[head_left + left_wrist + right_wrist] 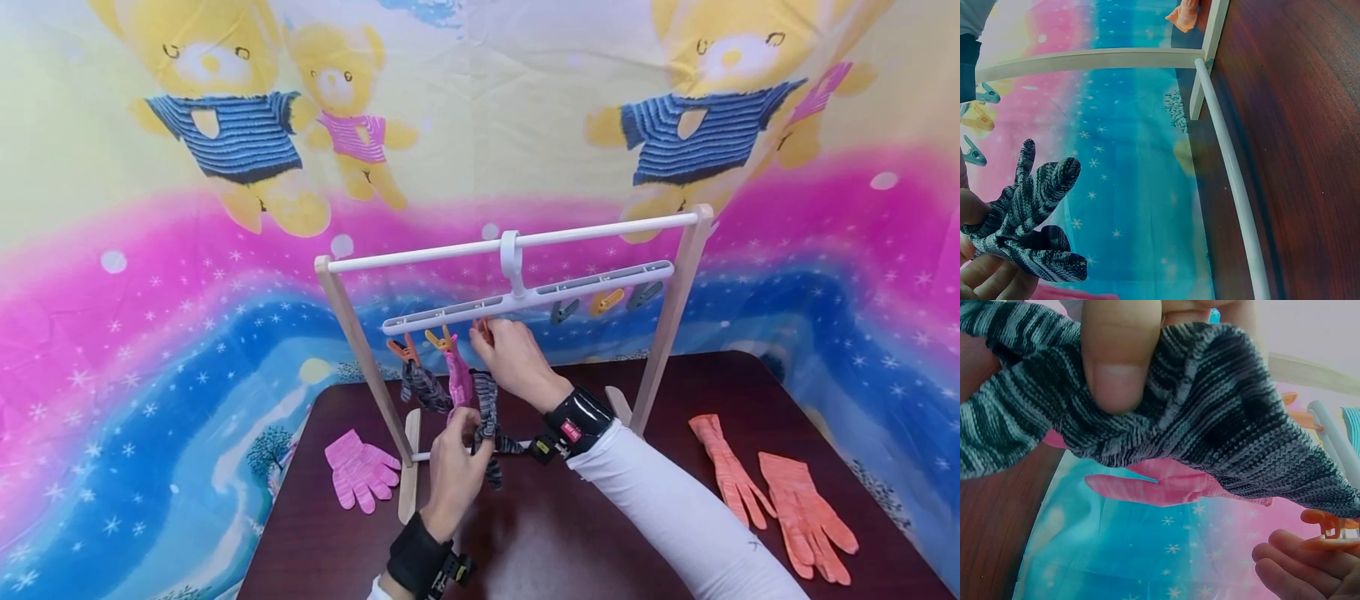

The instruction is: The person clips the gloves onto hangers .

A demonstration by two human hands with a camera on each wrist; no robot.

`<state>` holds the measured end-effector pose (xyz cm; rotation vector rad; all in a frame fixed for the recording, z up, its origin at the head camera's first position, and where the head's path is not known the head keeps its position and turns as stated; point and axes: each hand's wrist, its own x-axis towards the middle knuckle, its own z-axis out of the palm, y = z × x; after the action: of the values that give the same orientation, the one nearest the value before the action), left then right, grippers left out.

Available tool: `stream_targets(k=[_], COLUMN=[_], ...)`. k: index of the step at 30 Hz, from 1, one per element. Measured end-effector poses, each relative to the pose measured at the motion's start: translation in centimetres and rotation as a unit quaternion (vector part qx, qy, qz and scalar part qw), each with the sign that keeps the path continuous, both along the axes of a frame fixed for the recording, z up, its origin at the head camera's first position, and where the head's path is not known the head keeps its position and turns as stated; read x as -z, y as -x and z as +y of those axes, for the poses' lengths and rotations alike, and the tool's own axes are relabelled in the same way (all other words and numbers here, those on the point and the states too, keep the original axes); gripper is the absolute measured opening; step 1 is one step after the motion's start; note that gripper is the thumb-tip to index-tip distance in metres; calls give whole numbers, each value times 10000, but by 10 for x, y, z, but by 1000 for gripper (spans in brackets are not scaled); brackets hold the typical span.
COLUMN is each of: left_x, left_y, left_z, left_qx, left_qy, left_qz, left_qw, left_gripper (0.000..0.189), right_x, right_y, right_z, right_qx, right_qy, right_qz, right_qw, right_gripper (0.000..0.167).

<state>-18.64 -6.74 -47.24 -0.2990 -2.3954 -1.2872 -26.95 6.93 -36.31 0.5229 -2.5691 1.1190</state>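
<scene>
My left hand (459,467) pinches a black-and-grey striped knit glove (1035,212) between thumb and fingers. The glove's fingers stick out past my hand in the left wrist view. Its cuff stretches up to an orange clothespin (1330,532) under the white hanger (453,313). My right hand (517,358) pinches that clothespin. Just left of it hang a pink glove (457,377) from a yellow clothespin (438,339) and another dark striped glove (425,390) from an orange clothespin (402,350).
The hanger hooks over the white rod of a wooden-post rack (667,333). Two grey-green clothespins and a yellow clothespin (606,302) dangle at its right. On the dark table (540,533) lie a pink glove (362,471) at left and two orange gloves (806,512) at right.
</scene>
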Motion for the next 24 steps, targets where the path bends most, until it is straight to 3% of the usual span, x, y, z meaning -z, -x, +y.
stream_targets(k=[11,24], left_x=[-2,-6], left_y=[2,6], left_z=[2,3], left_qx=[6,69], left_qy=[7,-113], left_qz=[44,75], left_qw=[10000,9999], left_gripper=[24,22], right_x=[-4,-5], right_y=[-1,-1], right_z=[2,1], right_qx=[-308,-483], right_qy=[160,219], right_qz=[-314,-352], right_qw=[9989,9980], right_gripper=[33,32])
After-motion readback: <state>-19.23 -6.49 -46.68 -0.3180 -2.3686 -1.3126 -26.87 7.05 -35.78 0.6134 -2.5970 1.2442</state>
